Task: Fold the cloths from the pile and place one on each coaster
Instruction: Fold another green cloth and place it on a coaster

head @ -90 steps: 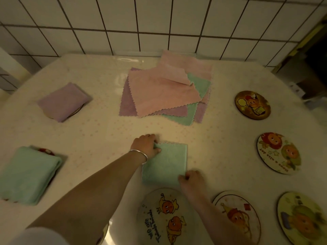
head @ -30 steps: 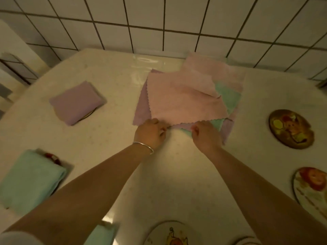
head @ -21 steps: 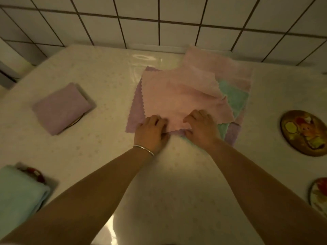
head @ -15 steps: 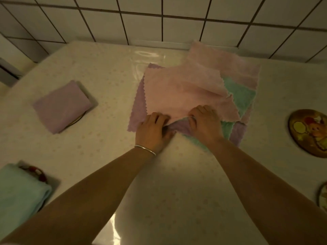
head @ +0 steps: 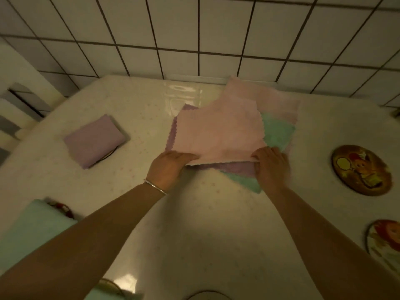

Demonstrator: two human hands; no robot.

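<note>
Two coasters covered: folded purple cloth, folded green cloth. Left hand and right hand pinch pink cloth off pile; two bare coasters visible, possibly more.

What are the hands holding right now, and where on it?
Both hands hold the pink cloth on top of the pile, by its near edge: the left hand pinches the near left corner, the right hand the near right corner.

pink cloth w/ scalloped edge; purple cloth, green cloth under; white tiles, dark grout
</note>
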